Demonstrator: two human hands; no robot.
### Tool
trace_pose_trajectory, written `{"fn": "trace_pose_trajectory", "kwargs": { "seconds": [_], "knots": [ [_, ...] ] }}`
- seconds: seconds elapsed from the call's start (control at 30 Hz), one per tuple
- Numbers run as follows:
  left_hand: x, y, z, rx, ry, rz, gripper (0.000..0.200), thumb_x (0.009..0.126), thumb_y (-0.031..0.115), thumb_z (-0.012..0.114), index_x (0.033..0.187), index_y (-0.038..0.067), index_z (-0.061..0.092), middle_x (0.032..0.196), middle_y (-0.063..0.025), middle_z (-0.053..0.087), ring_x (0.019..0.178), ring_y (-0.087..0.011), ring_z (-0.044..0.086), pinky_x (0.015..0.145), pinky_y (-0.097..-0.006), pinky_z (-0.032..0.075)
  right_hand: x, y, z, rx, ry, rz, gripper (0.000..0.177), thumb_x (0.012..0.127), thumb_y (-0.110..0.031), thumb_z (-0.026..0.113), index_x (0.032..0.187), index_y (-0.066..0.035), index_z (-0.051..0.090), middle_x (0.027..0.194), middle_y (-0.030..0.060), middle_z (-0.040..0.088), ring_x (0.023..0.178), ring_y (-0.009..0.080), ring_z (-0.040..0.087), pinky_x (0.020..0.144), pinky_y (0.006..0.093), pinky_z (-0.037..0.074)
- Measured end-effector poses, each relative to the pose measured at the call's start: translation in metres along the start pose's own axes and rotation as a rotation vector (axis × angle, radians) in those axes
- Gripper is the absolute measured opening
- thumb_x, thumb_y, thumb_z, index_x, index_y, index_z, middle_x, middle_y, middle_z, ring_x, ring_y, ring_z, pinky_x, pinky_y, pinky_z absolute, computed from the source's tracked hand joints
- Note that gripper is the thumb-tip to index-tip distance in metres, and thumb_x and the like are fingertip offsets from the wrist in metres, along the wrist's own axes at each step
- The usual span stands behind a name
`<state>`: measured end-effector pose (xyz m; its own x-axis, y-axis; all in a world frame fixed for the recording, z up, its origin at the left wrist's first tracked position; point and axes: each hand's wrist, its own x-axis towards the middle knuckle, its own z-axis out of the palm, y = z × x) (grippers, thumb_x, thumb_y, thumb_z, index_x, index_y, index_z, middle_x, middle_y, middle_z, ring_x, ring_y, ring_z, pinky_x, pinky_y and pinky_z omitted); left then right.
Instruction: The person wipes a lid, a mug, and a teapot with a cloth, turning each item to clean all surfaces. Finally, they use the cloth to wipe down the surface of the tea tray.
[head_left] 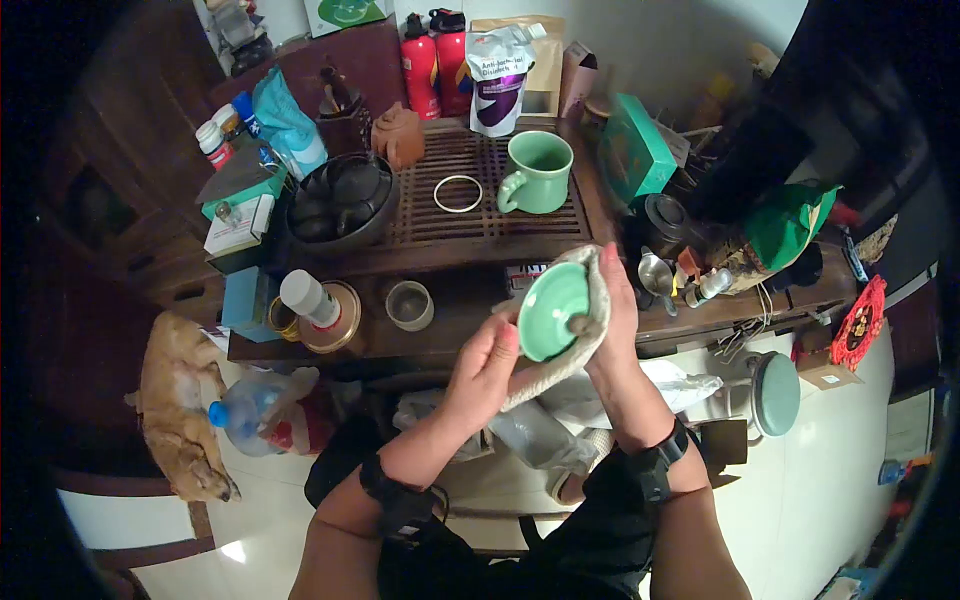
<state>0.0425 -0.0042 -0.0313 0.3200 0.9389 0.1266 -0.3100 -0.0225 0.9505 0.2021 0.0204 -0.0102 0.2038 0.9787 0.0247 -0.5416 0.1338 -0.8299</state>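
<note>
Over the front edge of the tea table, I hold a small round green ceramic dish (548, 312), tilted toward the left; it could be a lid or a shallow bowl. A beige cloth (597, 300) wraps its right side and underside. My left hand (484, 365) is closed on the cloth and the dish's lower left edge, thumb on top. My right hand (617, 318) is closed around the cloth on the dish's right side, its fingers mostly hidden behind. A brownish spot shows on the dish near the cloth. Beyond stands a matching green mug (540, 175) on the slatted tea tray (420, 215).
A white ring (458, 194) lies on the tray. Left are a dark round bowl (340, 200), a small cup (409, 305) and a white-capped jar (310, 298). A metal strainer (657, 280) sits right. Below, a dog (180, 400) lies on the floor near a stool (775, 393).
</note>
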Motion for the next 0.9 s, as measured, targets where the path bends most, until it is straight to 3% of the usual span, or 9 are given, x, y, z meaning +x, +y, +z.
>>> {"fn": "trace_pose_trajectory", "kwargs": {
  "seconds": [0.23,0.4,0.47,0.57,0.67,0.7,0.8,0.83,0.9],
  "knots": [
    [0.000,0.022,-0.002,0.421,-0.048,0.139,0.029,0.101,0.022,0.038,0.105,-0.002,0.054,0.088,-0.0117,0.060,0.082,-0.0189,0.057,0.076,-0.0310,0.046,-0.010,-0.001,0.012,-0.312,0.010,-0.103,0.039,0.100,-0.041,0.037,0.107,-0.006,0.053,0.088,0.0030,0.060,0.077,0.0093,0.057,0.070,0.0230,0.047],
    [0.011,0.016,-0.013,0.478,-0.027,0.121,0.030,0.101,0.023,0.035,0.097,-0.002,0.052,0.078,-0.0173,0.056,0.072,-0.0273,0.056,0.068,-0.0357,0.045,-0.015,0.004,0.013,-0.748,-0.025,-0.337,0.027,0.100,-0.031,0.042,0.108,-0.008,0.052,0.080,0.0050,0.061,0.068,0.0138,0.058,0.065,0.0283,0.048],
    [0.013,0.022,-0.020,0.604,-0.138,0.105,0.027,0.100,0.021,0.039,0.094,-0.002,0.051,0.080,-0.0208,0.057,0.074,-0.0357,0.057,0.068,-0.0398,0.045,-0.018,-0.002,0.017,-0.951,-0.097,-0.357,0.022,0.096,-0.029,0.050,0.105,-0.009,0.053,0.078,0.0152,0.064,0.069,0.0291,0.066,0.062,0.0363,0.050],
    [0.011,0.016,-0.023,0.824,-0.328,0.135,0.025,0.096,0.020,0.045,0.087,-0.002,0.050,0.084,-0.0260,0.057,0.080,-0.0456,0.053,0.067,-0.0458,0.043,-0.025,-0.002,0.022,-1.395,-0.336,-0.345,0.024,0.090,-0.030,0.057,0.101,-0.009,0.057,0.076,0.0191,0.064,0.071,0.0403,0.062,0.060,0.0450,0.049],
    [0.010,0.004,-0.020,0.700,-0.227,0.034,0.027,0.098,0.022,0.044,0.092,-0.003,0.052,0.079,-0.0225,0.058,0.075,-0.0377,0.057,0.068,-0.0409,0.045,-0.018,0.007,0.012,-1.199,-0.268,-0.250,0.023,0.093,-0.027,0.054,0.101,-0.006,0.059,0.077,0.0162,0.063,0.072,0.0282,0.066,0.064,0.0363,0.050],
    [0.010,-0.001,-0.017,0.483,-0.167,-0.017,0.032,0.100,0.027,0.041,0.098,-0.002,0.055,0.080,-0.0132,0.061,0.074,-0.0213,0.058,0.071,-0.0340,0.046,-0.017,0.002,0.015,-1.081,-0.222,-0.196,0.027,0.096,-0.031,0.050,0.100,-0.005,0.058,0.077,0.0102,0.062,0.070,0.0196,0.062,0.065,0.0321,0.048],
    [0.010,-0.003,-0.013,0.236,-0.072,-0.038,0.039,0.102,0.032,0.037,0.104,-0.001,0.056,0.086,-0.0043,0.061,0.080,-0.0106,0.053,0.075,-0.0285,0.045,-0.002,0.004,0.010,-0.651,-0.008,-0.211,0.034,0.098,-0.036,0.046,0.095,-0.004,0.058,0.076,0.0058,0.063,0.069,0.0153,0.060,0.064,0.0289,0.047],
    [0.010,0.000,-0.014,0.237,-0.106,-0.018,0.041,0.102,0.034,0.035,0.105,0.000,0.057,0.093,-0.0028,0.062,0.084,-0.0105,0.054,0.077,-0.0289,0.046,-0.002,-0.003,0.009,-0.435,-0.025,-0.110,0.037,0.100,-0.037,0.041,0.094,-0.004,0.057,0.081,0.0003,0.059,0.072,0.0079,0.052,0.067,0.0238,0.045],
    [0.008,0.002,-0.007,0.245,-0.092,0.044,0.042,0.102,0.034,0.034,0.107,-0.001,0.056,0.094,-0.0039,0.062,0.085,-0.0112,0.055,0.078,-0.0291,0.046,-0.001,-0.007,0.008,-0.341,0.017,-0.074,0.037,0.100,-0.038,0.040,0.096,-0.005,0.056,0.080,0.0009,0.060,0.071,0.0075,0.053,0.066,0.0231,0.045]
  ]
}}
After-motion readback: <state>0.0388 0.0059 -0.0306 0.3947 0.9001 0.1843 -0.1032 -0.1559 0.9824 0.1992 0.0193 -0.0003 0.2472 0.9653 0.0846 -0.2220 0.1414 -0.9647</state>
